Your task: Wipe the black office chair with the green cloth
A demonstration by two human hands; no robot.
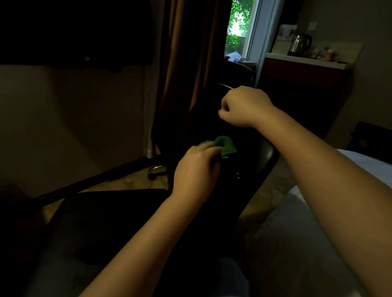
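The left hand [196, 169] is pinching the bunched green cloth [225, 147] against the black office chair [265, 157], ready for wiping. The right hand [245, 106] is curling at the chair's top, probably steadying it; darkness is hiding any grip.

A brown curtain [186, 43] hangs at 12 o'clock, and just to its right a narrow window [242, 24] shows bright green leaves. Something pale and crumpled [233, 56] lies at the foot of the window. At 1 o'clock a table [308, 60] with a light top carries a steel kettle [299, 43], a pale card [286, 33] leaning behind it and a small pinkish item [330, 56], too blurred to identify. A large dark screen [72, 16] fills the wall at 10 o'clock, above a bare beige wall [53, 115]. A strip of patterned floor [127, 183] shows at 9 o'clock. A bed with a white sheet [374, 165] lies at 3 o'clock.
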